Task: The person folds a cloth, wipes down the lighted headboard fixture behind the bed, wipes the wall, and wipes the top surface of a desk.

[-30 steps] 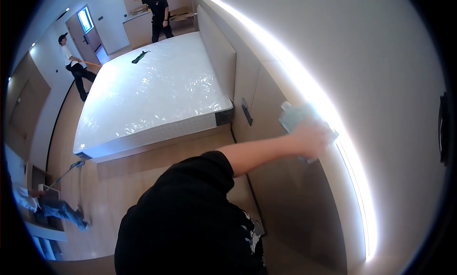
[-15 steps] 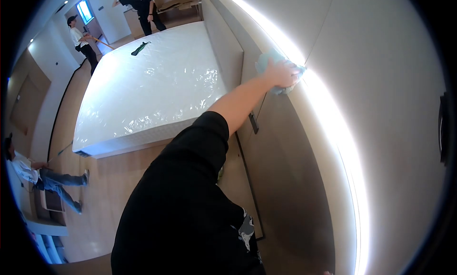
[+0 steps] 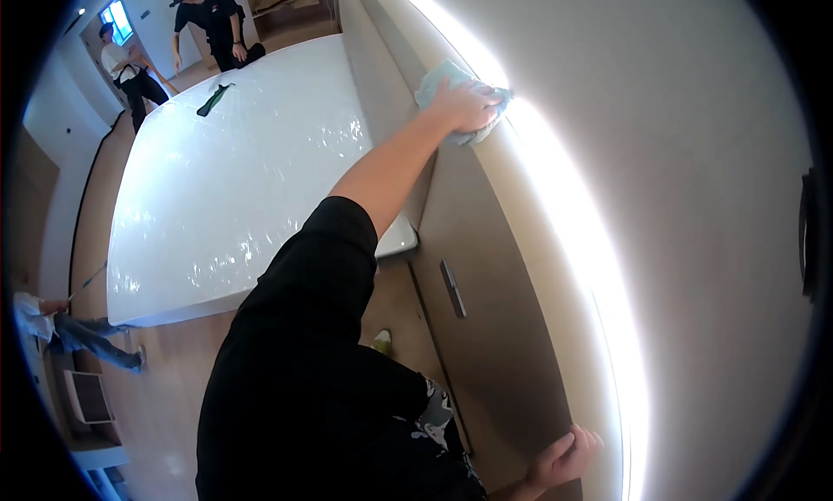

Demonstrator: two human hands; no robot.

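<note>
My left hand (image 3: pixel 473 107) is closed on a pale blue cloth (image 3: pixel 444 83), pressing it onto the ledge beside the glowing light strip. The cloth is bunched and sticks out around the fingers. Low on the right, my right hand (image 3: pixel 566 459) rests at the edge of the pale ledge (image 3: pixel 555 327), its fingers loosely bent and nothing seen in them. The bright light strip (image 3: pixel 568 210) runs along the wall just above the ledge. Below the ledge is a brown wall panel (image 3: pixel 486 267) with a small dark rectangular fitting (image 3: pixel 453 288).
A plastic-wrapped mattress (image 3: pixel 234 180) lies left of my arm, with a dark green item (image 3: pixel 214 99) on it. Two people stand by its far end, one in black (image 3: pixel 213 24), one in white (image 3: pixel 126 67). Another person (image 3: pixel 87 332) holds a long pole at the left.
My left hand and the cloth have shifted along the ledge, and the view has moved too. My right hand has come into view at the lower right. The person in black has lowered an arm.
</note>
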